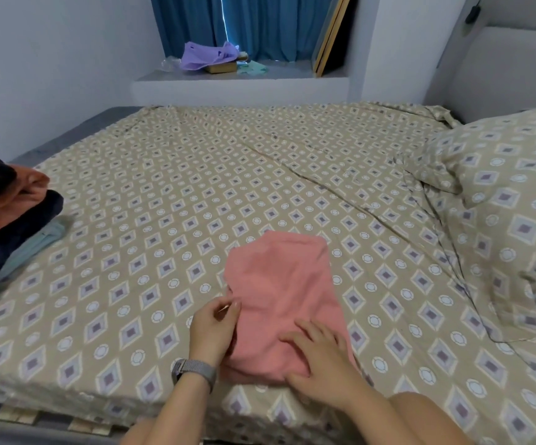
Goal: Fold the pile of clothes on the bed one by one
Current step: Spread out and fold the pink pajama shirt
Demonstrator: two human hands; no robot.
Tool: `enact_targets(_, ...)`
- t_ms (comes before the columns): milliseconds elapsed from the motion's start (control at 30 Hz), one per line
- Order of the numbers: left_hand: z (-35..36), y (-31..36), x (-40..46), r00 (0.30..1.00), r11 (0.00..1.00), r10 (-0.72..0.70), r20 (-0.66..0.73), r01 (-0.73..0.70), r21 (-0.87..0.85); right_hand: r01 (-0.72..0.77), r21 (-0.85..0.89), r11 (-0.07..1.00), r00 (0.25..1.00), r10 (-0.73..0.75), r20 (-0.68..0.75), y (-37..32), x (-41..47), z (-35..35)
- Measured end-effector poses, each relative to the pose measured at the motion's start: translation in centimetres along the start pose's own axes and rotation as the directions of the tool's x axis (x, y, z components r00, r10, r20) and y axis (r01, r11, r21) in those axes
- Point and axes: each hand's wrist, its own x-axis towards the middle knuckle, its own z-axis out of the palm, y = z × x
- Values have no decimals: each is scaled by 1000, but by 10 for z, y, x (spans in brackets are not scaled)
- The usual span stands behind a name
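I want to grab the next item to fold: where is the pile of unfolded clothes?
In the head view, the pile of dark navy and orange clothes sits at the far left edge of the patterned bed sheet, left of the pink cloth.

The left hand [214,329] is pinching with curled fingers [233,308], while the right hand [321,364] is lying flat, fingers spread.

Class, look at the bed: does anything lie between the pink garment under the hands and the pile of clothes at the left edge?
Nothing visible does. Only bare patterned sheet lies between the pink garment and the pile of clothes. Both the left hand and the right hand already touch the garment.
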Motion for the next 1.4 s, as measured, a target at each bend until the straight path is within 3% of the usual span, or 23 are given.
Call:
enact_targets(33,2,1,2,1000,999,7,-11,-8,-47,-2,11,1000,1000,2,-3,1,1,-2)
enact_targets(100,0,-5,7,993,987,-121,15,122,-104,-16,40,999,1000,17,-23,4,4,-7)
enact_targets(200,-10,-17,13,966,956,-257,31,249,153,-6,70,998,999,9,-46,10,7,-10)
enact_targets(300,-11,-13,3,986,957,-84,-143,120,263,-2,123,992,973,30,-230,13,14,-16)
enact_targets(367,-9,-4,-12,948,921,249,-197,-169,352,-22,210,978,891,115,-440,21,23,-21)
enact_targets(400,-7,1,-19,883,828,450,-135,-355,435,-20,229,973,847,138,-513,25,30,-24)
enact_targets(433,-2,4,-25,782,671,624,-10,-528,521,-22,225,974,822,146,-550,27,37,-28)
enact_targets(467,6,6,-30,681,494,717,145,-644,584,-29,195,980,828,133,-545,25,44,-32)
enact_targets(500,16,6,-33,632,367,723,279,-694,619,-15,136,991,853,84,-514,21,51,-34)
enact_targets(533,25,2,-35,637,293,681,361,-689,663,33,56,998,886,-3,-463,15,59,-37)
enact_targets(567,32,-5,-36,710,274,582,396,-630,727,78,-24,997,918,-81,-389,7,69,-36)
enact_targets(633,41,-23,-34,887,319,281,367,-447,836,96,-196,976,958,-144,-249,2,90,-29)
enact_targets(667,43,-34,-29,927,352,151,343,-374,858,54,-267,962,964,-121,-238,4,101,-25)
enact_targets(733,43,-47,-18,962,407,44,270,-264,874,-49,-288,956,975,-17,-222,12,115,-20)
enact_targets(833,41,-37,0,977,391,-53,206,-170,905,-182,-263,947,959,112,-259,27,130,-15)
enact_targets(933,40,-32,36,982,554,-39,184,-132,822,-278,-117,954,918,227,-326,31,141,-18)
enact_targets(1033,37,-15,67,980,768,138,142,-197,609,-209,139,968,877,248,-411,37,143,-30)
enact_targets(1100,39,1,83,994,926,77,81,-101,363,-124,437,891,755,370,-541,47,145,-43)
enact_targets(1167,42,11,98,999,970,-33,31,24,241,-135,553,822,659,492,-569,58,147,-54)
enact_targets(1200,44,15,103,1000,969,-5,-5,6,245,-156,557,815,669,503,-548,63,148,-60)
enact_targets(1300,52,31,106,984,976,164,-68,-152,155,-136,455,880,829,352,-434,73,152,-70)
enact_targets(1333,54,39,103,984,983,178,0,-177,47,-88,413,906,873,270,-406,75,153,-72)
enact_targets(1400,57,49,96,928,982,190,322,-185,-46,22,388,922,928,125,-351,74,151,-80)
